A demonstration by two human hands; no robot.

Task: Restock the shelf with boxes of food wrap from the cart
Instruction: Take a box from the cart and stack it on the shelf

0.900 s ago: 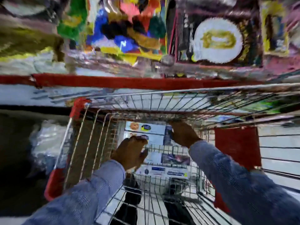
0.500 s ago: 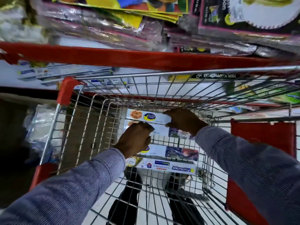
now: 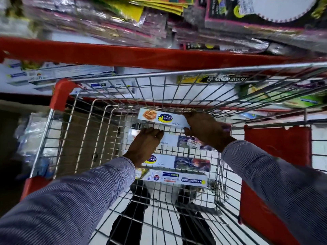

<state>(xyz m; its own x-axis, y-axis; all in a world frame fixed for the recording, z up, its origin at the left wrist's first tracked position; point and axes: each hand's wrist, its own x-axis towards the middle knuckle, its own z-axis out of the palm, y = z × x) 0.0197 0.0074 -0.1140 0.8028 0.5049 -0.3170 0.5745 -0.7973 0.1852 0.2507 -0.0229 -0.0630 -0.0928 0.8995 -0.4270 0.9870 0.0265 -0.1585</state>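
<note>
Several long white boxes of food wrap lie side by side on the floor of a wire cart (image 3: 194,73). My right hand (image 3: 205,129) grips the right end of the farthest box (image 3: 159,118), thumb under its near edge. My left hand (image 3: 145,145) lies palm down on the left end of the second box (image 3: 178,140), fingers curled over it. A third box (image 3: 177,162) and a Freshwrap box (image 3: 177,179) sit nearer to me. Behind the cart, the shelf (image 3: 123,53) with a red edge holds more white boxes (image 3: 62,73).
Packets in clear wrap fill the shelf level above (image 3: 123,18). Green and yellow boxes (image 3: 283,96) stand on the shelf to the right. The cart's red plastic corner (image 3: 60,93) and red flap (image 3: 276,147) flank my arms. Plastic-wrapped goods (image 3: 30,135) lie low at left.
My view has dropped toward the cart. My right hand has closed around the farthest box's right end, and my left hand has slid forward onto the second box.
</note>
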